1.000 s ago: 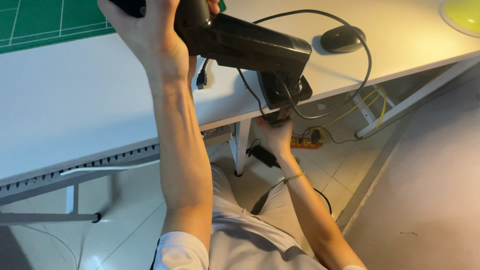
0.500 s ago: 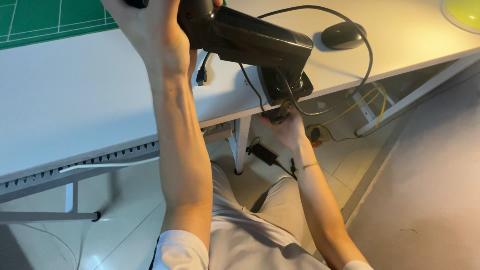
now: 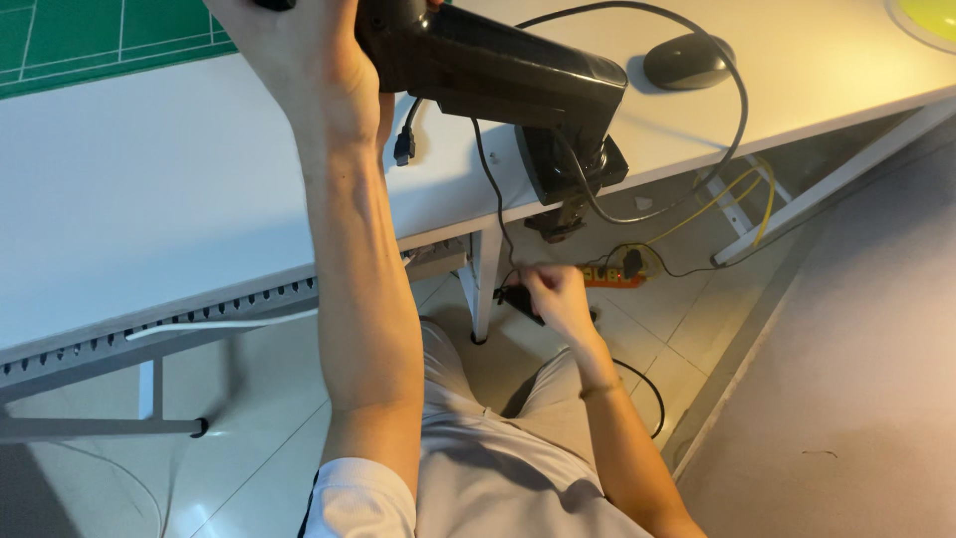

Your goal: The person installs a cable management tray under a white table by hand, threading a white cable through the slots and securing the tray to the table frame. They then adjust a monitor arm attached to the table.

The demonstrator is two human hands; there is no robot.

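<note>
Your left hand (image 3: 299, 60) is up top, fingers wrapped tight round the upper end of the black monitor arm (image 3: 508, 70), which sits clamped at the white desk (image 3: 149, 199) edge. Black cable (image 3: 732, 110) loops off it. Your right hand (image 3: 553, 294) hangs below the clamp (image 3: 560, 221), fingers curled loosely, apart from it; can't tell if it holds anything. Black mouse (image 3: 687, 60) far right on the desk.

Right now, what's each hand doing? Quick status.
Left hand: closed around the black monitor arm, holding it above the desk.
Right hand: below the desk edge, fingers curled, apparently holding nothing.
</note>
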